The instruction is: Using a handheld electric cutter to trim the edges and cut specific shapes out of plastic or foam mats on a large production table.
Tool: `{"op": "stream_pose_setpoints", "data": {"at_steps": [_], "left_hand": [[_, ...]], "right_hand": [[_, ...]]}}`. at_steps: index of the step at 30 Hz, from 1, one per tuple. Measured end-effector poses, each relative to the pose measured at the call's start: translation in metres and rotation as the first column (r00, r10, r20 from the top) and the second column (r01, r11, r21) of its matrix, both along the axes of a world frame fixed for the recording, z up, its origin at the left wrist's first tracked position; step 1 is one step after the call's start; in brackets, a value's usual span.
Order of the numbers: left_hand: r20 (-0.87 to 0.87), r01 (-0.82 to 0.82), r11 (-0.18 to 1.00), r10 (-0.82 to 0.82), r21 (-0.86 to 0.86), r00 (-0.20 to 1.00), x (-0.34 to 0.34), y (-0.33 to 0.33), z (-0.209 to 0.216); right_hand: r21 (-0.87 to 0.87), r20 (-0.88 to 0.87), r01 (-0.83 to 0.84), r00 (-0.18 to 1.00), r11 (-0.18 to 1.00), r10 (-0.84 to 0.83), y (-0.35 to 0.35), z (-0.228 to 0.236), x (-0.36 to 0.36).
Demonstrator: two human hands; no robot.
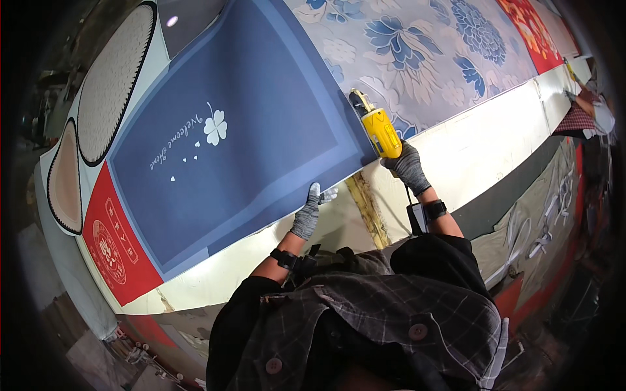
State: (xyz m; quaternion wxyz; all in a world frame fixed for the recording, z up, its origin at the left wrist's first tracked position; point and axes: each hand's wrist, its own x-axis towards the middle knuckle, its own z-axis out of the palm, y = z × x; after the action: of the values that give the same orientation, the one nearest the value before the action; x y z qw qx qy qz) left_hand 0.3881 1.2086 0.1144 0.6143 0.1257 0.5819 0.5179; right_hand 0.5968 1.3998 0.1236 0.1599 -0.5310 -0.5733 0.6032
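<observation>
A large dark-blue sheet of mat material (254,117) with a white clover print lies across the light table. My left hand (310,210), in a grey knit glove with pale fingertips, grips the sheet's near edge, thumb on top; its other fingers are partly hidden. In my gloved right hand (409,168) is a yellow electric cutter (383,132). Its dark head points away from me, at the seam between the blue sheet and a grey sheet with blue flowers (424,52). I cannot tell whether the blade touches the material.
Red printed mats lie at the left (120,241) and far right (531,32). Two dark-edged oval mats (117,81) sit at the far left. A co-worker's gloved hand (570,96) is at the right table edge. Cloth strips (541,234) hang below the table.
</observation>
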Motion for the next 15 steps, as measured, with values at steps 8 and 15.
{"op": "stream_pose_setpoints", "data": {"at_steps": [8, 15], "left_hand": [[0.142, -0.041, 0.995, 0.054, -0.092, 0.988, 0.003, -0.005, -0.004], [-0.043, 0.073, 0.996, -0.075, -0.055, 0.996, -0.001, -0.005, -0.005]], "right_hand": [[0.054, -0.099, -0.016, 0.995, 0.998, 0.022, 0.033, -0.01, -0.036], [0.23, 0.078, -0.094, 0.994, 0.969, 0.078, 0.072, -0.003, -0.074]]}}
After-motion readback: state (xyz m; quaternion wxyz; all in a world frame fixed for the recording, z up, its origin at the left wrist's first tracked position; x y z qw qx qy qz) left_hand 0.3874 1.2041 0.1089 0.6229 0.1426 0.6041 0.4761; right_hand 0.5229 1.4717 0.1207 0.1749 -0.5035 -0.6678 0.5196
